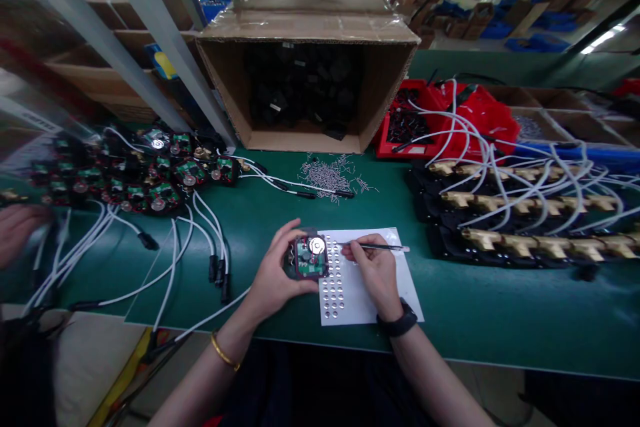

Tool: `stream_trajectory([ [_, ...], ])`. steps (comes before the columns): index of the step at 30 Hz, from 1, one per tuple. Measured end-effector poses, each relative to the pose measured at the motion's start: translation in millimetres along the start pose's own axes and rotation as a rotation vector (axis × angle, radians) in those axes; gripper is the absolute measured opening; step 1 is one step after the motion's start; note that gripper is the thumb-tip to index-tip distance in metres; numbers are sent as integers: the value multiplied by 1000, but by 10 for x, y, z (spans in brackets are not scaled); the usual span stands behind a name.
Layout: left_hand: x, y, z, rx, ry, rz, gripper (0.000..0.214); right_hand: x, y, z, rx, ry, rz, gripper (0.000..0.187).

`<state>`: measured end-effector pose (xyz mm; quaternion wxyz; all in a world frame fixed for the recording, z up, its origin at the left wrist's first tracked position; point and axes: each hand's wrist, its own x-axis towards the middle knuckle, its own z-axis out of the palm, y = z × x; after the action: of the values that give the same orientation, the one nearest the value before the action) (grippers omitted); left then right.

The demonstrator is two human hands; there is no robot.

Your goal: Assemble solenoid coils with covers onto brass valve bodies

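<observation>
My left hand (274, 269) grips a small black module (310, 258) with a green circuit board and a round silver disc on top; a white cable runs from it toward the lower left. My right hand (374, 268) pinches a pair of tweezers (380, 247), whose tip points left at the silver disc. Both hands hover over a white sheet (390, 293) dotted with rows of small round silver stickers.
An open cardboard box (305, 27) of black parts lies at the back. A pile of finished modules with white cables (140, 170) sits left, loose metal pins (330, 175) in the middle, red bins (415, 121) and brass fittings (530, 240) right. Another person's hand (17, 230) shows at far left.
</observation>
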<state>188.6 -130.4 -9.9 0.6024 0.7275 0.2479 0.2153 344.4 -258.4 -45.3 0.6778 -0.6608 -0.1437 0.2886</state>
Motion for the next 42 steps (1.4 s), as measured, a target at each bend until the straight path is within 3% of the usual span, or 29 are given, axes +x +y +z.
stream_trajectory([
  [3,-31,-78,61,-108,175,39,75,-28,-89,-23,169,9,43,30],
  [6,-34,-152,127,-178,206,38,77,-101,-245,-4,401,-48,149,29],
  [9,-44,-185,181,-117,203,33,76,-214,-411,105,528,-200,231,22],
  [11,-59,-186,205,-64,204,20,75,-277,-483,202,515,-228,208,20],
  [16,-81,-176,226,-8,217,7,76,-304,-485,333,402,-155,128,21],
  [42,-44,-192,247,29,244,50,76,-269,-456,385,341,-125,76,18],
])
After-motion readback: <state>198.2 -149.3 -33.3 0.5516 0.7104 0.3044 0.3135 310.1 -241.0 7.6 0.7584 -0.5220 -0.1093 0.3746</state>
